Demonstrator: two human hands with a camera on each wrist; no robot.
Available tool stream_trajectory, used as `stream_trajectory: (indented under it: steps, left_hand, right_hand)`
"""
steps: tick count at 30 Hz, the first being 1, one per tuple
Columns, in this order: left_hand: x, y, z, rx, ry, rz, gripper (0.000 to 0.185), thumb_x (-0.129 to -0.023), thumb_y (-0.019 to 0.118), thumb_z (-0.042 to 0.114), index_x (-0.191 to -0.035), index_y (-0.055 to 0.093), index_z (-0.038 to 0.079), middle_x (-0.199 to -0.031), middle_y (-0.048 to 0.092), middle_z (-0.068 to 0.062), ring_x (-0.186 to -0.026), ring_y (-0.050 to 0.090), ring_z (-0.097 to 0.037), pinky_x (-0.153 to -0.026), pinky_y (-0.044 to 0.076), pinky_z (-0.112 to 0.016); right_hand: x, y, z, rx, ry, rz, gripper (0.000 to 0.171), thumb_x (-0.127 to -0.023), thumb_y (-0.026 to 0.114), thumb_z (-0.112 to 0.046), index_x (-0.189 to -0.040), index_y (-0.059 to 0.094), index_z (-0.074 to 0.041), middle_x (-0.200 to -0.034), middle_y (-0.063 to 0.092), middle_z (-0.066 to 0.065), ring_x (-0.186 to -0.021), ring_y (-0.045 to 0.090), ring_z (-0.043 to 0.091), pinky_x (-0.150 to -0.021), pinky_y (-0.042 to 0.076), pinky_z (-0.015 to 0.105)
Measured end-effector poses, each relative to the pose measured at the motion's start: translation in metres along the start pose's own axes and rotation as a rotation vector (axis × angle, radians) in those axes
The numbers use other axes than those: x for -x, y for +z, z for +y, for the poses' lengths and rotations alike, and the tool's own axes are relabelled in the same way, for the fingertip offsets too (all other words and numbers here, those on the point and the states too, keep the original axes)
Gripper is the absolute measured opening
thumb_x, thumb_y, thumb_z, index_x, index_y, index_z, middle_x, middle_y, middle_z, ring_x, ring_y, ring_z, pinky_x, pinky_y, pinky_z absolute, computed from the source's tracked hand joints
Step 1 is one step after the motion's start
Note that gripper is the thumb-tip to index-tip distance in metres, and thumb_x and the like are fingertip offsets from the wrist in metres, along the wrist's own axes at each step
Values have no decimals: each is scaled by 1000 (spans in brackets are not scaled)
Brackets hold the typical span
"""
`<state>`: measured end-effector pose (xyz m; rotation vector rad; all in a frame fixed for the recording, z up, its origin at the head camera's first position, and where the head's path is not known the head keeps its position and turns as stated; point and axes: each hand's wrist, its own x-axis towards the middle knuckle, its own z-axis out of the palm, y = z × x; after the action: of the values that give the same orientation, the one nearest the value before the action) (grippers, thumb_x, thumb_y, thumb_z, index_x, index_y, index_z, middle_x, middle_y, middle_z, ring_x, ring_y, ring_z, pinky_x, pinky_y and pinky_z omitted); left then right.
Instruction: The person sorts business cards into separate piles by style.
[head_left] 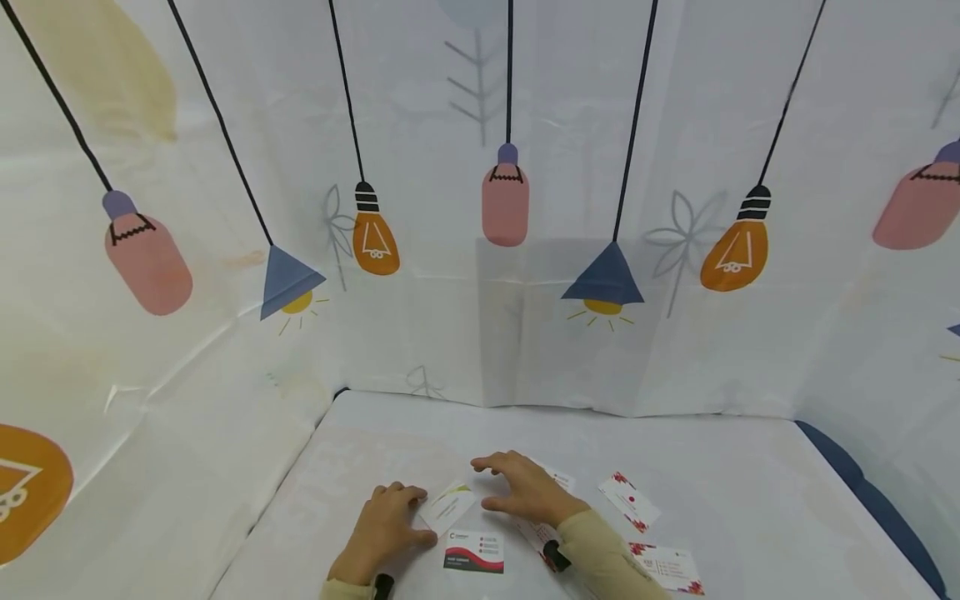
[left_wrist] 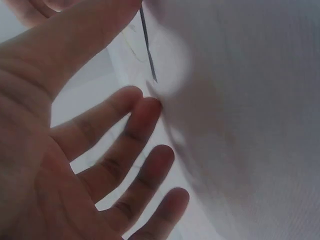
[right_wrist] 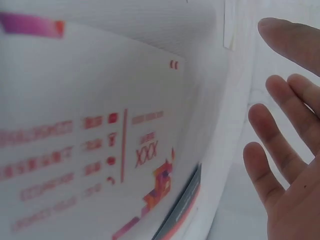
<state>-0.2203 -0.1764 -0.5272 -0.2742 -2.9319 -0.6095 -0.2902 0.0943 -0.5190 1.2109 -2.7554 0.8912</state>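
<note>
Hands work low over a white-covered table, and the green-striped card serves as the landmark. Just left of that card the left hand rests flat, fingers spread and relaxed, thumb tip at the card's near-left corner, gripping nothing. Above and to the right of it the right hand hovers with fingers loosely extended, likewise holding nothing; whether its fingertips touch the card cannot be told. Directly below the green-striped card lies a red-and-black card. Further right of it are flower-printed cards: one tilted, one near the sleeve, and one partly hidden under the right wrist. Thin cards lying flat on smooth cloth are hard to lift; a push from either thumb would likely slide the green-striped card onto its neighbour rather than raise an edge.
</note>
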Motion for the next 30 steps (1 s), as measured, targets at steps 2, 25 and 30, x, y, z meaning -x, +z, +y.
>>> stream_trajectory:
  steps: [2,25,30]
  left_hand:
    - [-2,0,-3,32,26,-11,60,-61,94,41,-110,75,11,-88,57,5,-84,49,-21,-76,43,-45]
    - [-10,3,-13,138,71,-73,48,-67,90,49,-102,72,22,-86,54,11,-80,45,-16,-71,35,-43]
    - [-11,3,-13,138,66,-66,45,-68,89,49,-100,71,23,-86,53,11,-80,45,-16,-71,34,-43]
  right_hand:
    - [-3,1,0,1,-9,-2,58,-90,79,-30,-142,58,-18,-130,64,-8,-113,58,13,-96,48,34]
    - [-32,22,2,-52,58,-140,66,-84,84,-36,-143,58,-24,-136,60,-16,-108,48,7,-95,43,29]
    - [-32,23,3,-66,100,-149,66,-82,85,-36,-142,60,-27,-134,60,-16,-99,44,5,-90,41,27]
